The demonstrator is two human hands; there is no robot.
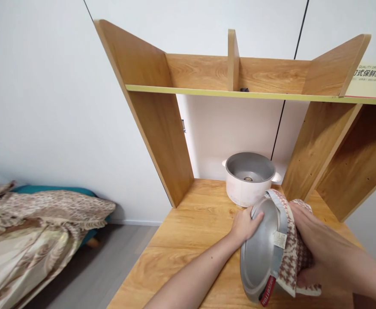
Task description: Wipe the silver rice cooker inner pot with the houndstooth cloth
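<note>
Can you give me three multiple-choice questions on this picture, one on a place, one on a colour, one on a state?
1. Where does the cooker base stand?
A. on the top shelf
B. on the desk under the shelf
C. on the floor

2. What colour is the cloth's pattern?
A. blue and yellow
B. green
C. brown and white

3. How is the metal pot held?
A. upright
B. tilted on its side
C. upside down on the desk

B: it sits on the desk.
C: brown-white check.
B: both hands tip it sideways.

One cooker (248, 178), one pot (261, 253), one cloth (292, 253)
</note>
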